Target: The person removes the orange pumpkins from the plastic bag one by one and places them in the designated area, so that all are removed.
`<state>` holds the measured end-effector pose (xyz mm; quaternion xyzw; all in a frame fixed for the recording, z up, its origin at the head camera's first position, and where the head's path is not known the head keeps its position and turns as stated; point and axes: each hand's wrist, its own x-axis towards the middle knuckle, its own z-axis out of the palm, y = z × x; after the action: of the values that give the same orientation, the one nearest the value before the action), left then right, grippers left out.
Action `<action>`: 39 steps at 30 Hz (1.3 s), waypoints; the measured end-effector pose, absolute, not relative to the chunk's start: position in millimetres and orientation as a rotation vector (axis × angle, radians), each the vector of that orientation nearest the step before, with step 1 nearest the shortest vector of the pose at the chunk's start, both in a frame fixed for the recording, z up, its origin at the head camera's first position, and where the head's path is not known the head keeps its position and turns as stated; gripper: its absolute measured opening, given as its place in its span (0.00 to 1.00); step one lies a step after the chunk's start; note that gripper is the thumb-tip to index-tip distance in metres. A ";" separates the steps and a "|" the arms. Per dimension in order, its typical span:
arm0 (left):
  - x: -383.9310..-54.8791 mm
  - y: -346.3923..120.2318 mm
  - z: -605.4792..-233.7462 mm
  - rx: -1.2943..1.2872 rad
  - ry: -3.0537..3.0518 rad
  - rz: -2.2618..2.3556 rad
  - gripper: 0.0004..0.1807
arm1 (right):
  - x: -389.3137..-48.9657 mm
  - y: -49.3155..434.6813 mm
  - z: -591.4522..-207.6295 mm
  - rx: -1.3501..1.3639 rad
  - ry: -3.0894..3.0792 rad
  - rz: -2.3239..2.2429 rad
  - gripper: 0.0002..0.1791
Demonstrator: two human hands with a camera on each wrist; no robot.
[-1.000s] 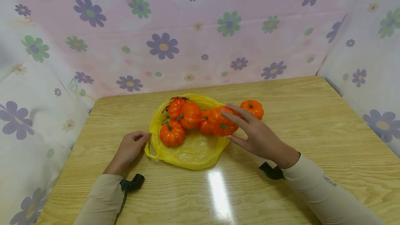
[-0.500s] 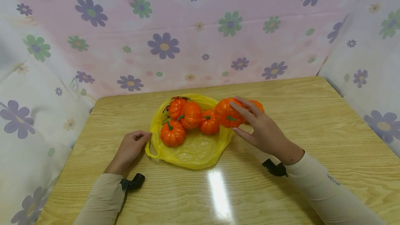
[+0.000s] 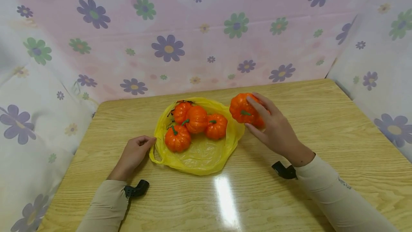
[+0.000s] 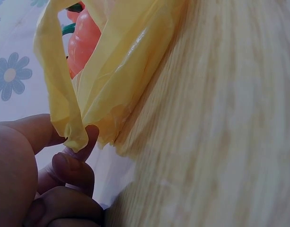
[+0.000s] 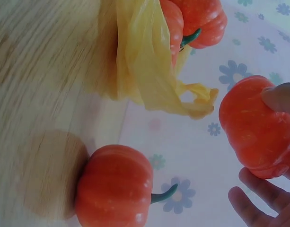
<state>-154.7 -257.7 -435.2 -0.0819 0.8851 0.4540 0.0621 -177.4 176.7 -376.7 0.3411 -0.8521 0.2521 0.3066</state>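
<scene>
A small orange pumpkin with a green stem (image 3: pixel 239 107) is in my right hand (image 3: pixel 279 131), gripped between thumb and fingers. It is held up off the table, past the right rim of a yellow plastic bag (image 3: pixel 201 169). The right wrist view shows a second pumpkin (image 5: pixel 114 187) standing on the table below, apart from the held one; in the head view my hand and the held pumpkin mostly hide it. My left hand (image 3: pixel 136 153) pinches the bag's handle (image 4: pixel 64 109) at the left. Several pumpkins (image 3: pixel 177 138) sit inside the wide-mouthed bag.
The wooden table (image 3: pixel 180 203) runs back to a floral cloth (image 3: pixel 206 28), with more cloth at both sides. Dark thin twig-like bits (image 3: pixel 185 101) show at the bag's back left rim. A black wrist camera (image 3: pixel 284 170) juts from the right sleeve, another (image 3: pixel 137 188) from the left.
My right hand has carried the pumpkin up and to the right, from over the bag to beyond its right rim. The left hand stays on the bag; the other pumpkins have not moved.
</scene>
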 end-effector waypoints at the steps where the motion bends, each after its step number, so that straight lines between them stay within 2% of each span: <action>1: -154.6 -257.6 -435.2 -0.250 2.674 1.376 0.25 | -178.2 177.8 -376.9 0.886 -2.259 0.662 0.50; 39: -153.7 -256.5 -435.2 -0.256 2.632 1.429 0.23 | -207.6 221.7 -386.0 0.526 -2.399 0.761 0.45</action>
<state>-153.7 -256.5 -435.2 -0.0849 0.8737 0.4742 0.0678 -207.6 221.7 -386.0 0.1963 -0.8953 0.2842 0.2814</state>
